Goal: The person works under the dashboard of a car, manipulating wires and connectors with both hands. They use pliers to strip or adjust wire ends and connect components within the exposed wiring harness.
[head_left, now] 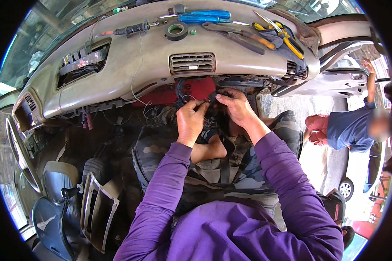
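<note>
Below the dashboard's middle air vent, my left hand [190,123] is closed in a pinch at the end of a dark wiring harness [180,90] that hangs down. Close beside it, my right hand [238,108] has thumb and fingers pressed on a small dark piece [212,96], which looks like a connector. Its exact kind is too small to make out. Thin pale wire [149,109] loops to the left of my hands. Behind them a red panel or sheet [161,93] shows under the dash.
On the beige dashboard [148,56] lie blue screwdrivers [204,16], black tape [176,31], a soldering-iron-like tool [126,29], pliers [287,41] and other hand tools. A loose trim frame [101,213] stands at left near the gear lever. Someone [350,126] is outside the open door at right.
</note>
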### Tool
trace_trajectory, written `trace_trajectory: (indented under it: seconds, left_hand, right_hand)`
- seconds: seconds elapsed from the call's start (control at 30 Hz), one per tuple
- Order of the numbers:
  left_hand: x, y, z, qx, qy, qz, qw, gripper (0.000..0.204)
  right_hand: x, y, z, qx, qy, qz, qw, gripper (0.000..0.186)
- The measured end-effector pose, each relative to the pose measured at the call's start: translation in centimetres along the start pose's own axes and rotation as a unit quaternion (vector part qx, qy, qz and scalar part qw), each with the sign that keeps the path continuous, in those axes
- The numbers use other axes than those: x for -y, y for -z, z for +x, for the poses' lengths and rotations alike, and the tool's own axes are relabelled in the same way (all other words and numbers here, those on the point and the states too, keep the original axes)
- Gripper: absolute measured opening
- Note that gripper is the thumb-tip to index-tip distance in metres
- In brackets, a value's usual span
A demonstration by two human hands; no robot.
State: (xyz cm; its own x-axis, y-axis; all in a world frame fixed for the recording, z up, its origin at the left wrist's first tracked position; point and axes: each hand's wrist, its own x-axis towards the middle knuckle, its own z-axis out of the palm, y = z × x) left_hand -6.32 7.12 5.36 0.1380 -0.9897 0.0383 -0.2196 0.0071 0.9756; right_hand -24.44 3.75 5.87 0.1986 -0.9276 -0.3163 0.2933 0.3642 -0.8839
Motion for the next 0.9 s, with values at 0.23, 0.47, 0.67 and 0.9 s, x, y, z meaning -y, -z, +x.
trace_trajectory:
  seconds: [0.23, 0.47, 0.67, 0.9]
  left_hand:
    - [-0.8, 0.3, -0.1, -0.009, 0.002, 0.019, 1.0, 0.015]
    - [-1.1, 1.2, 0.7, 0.029, -0.123, 0.083, 0.988, 0.014]
    - [-0.5, 0.5, 0.3, 0.036, -0.11, 0.091, 0.989, 0.015]
    - [-0.7, 0.4, 0.5, 0.006, -0.131, 0.094, 0.987, 0.014]
  right_hand:
    - [0.1, -0.1, -0.3, 0.006, -0.006, -0.007, 1.0, 0.026]
    - [0.3, 0.3, -0.1, 0.004, 0.035, -0.071, 0.997, 0.023]
    - [-0.5, -0.2, -0.1, -0.026, 0.058, -0.071, 0.995, 0.025]
    - [-1.0, 0.2, 0.0, -0.025, 0.045, -0.068, 0.996, 0.027]
